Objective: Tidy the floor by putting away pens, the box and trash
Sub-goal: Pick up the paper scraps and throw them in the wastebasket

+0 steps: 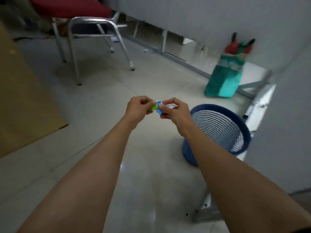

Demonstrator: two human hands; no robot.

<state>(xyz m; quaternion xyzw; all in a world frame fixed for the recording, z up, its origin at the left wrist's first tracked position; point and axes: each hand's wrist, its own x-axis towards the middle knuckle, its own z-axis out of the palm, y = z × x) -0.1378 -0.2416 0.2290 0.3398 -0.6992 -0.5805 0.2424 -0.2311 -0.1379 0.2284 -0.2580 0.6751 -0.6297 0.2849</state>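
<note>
Both my hands meet in the middle of the view, above the tiled floor. My left hand [139,107] and my right hand [174,110] pinch the same small piece of trash [158,107], a crumpled blue, white and green wrapper. The green part sits by my left fingers, the blue and white part by my right fingers. A blue mesh waste bin [198,108] stands on the floor just right of my right hand. No pens or box can be seen.
A metal-legged chair with a red seat [70,7] stands at the back left. A brown cardboard sheet [25,91] lies along the left. A green bag [223,78] leans by the grey wall at the right. A metal frame [207,207] lies at the lower right.
</note>
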